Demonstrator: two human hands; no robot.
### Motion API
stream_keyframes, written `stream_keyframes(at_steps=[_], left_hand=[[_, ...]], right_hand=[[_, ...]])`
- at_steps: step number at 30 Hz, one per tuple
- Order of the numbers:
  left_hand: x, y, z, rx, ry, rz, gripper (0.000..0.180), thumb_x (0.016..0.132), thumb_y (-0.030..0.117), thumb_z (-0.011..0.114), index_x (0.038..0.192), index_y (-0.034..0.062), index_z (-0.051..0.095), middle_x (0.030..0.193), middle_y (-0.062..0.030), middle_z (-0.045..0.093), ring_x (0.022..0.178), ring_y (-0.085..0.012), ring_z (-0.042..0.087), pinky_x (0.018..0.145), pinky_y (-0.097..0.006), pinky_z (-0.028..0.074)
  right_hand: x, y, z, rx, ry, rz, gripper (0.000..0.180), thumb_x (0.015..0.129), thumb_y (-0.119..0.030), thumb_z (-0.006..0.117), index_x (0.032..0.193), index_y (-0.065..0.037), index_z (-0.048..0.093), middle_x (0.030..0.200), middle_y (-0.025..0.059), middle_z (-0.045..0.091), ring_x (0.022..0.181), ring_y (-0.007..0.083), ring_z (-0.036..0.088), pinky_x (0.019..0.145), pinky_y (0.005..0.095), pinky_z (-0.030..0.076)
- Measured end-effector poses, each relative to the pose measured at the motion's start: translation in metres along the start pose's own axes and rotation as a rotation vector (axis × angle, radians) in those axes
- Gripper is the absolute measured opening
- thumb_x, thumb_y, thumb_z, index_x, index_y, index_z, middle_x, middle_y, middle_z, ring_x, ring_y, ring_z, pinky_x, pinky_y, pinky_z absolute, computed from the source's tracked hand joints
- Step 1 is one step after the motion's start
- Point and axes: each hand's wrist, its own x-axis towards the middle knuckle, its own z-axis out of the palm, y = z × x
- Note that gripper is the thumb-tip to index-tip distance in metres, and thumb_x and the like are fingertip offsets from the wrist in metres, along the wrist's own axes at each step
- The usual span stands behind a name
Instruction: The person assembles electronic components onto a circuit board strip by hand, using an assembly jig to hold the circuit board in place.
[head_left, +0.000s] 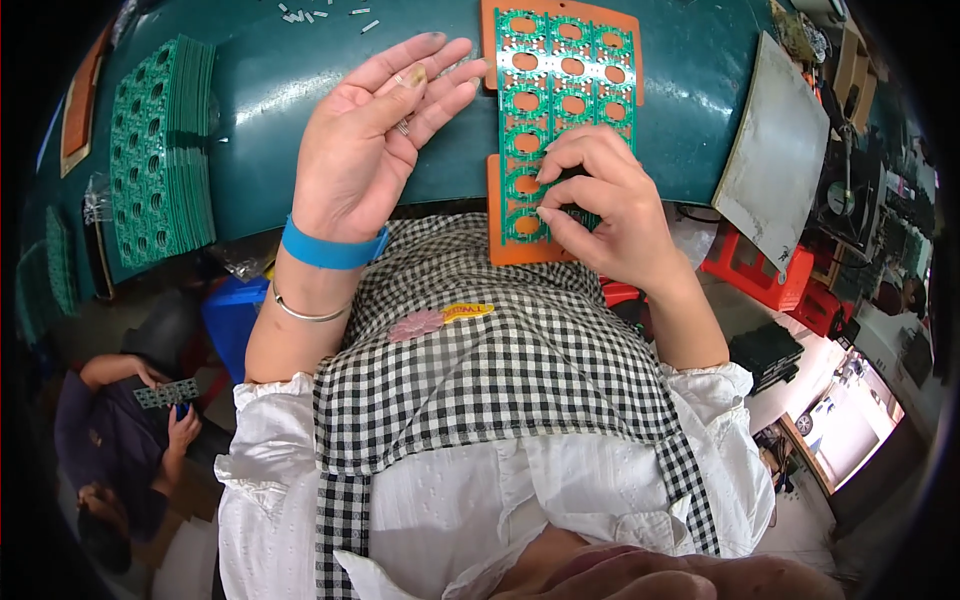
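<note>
A green circuit board panel [560, 95] with rows of round cut-outs lies on an orange backing plate [497, 200] on the dark green table [280, 90]. My right hand [605, 205] presses its fingertips on the near end of the panel, at the table's front edge. My left hand [375, 135] rests palm up to the left of the panel, fingers apart, with a few small metal parts [403, 127] lying in the palm. A blue band and a thin silver bangle are on my left wrist.
A stack of the same green panels [160, 150] stands at the table's left. Small white bits [310, 14] lie at the far edge. A grey slab [775, 150] lies at right, red crates [760, 270] below it. Another person [130, 440] sits lower left holding a panel.
</note>
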Motion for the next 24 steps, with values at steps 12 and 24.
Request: stream_keyframes(at_steps=[12,24], left_hand=[[-0.0009,-0.0035,0.0018,-0.035,0.020,0.011,0.037,0.097,0.003,0.041,0.129,-0.0147,0.035,0.134,-0.0296,0.042,0.125,-0.0364,0.046,0.105,-0.036,0.044],[-0.0017,-0.0053,-0.0076,0.032,-0.020,-0.028,0.028,0.096,0.009,0.051,0.120,-0.0061,0.052,0.113,-0.0183,0.061,0.099,-0.0225,0.062,0.086,-0.028,0.053]], right_hand=[[-0.0027,0.0018,-0.0006,0.005,-0.021,-0.001,0.014,0.065,0.001,0.070,0.068,-0.003,0.057,0.091,0.0047,0.059,0.094,0.0257,0.056,0.082,0.0373,0.044],[-0.0012,-0.0038,0.0030,-0.190,-0.042,-0.082,0.019,0.066,-0.002,0.072,0.074,-0.007,0.055,0.088,0.0015,0.057,0.087,0.0207,0.057,0.077,0.0355,0.040]])
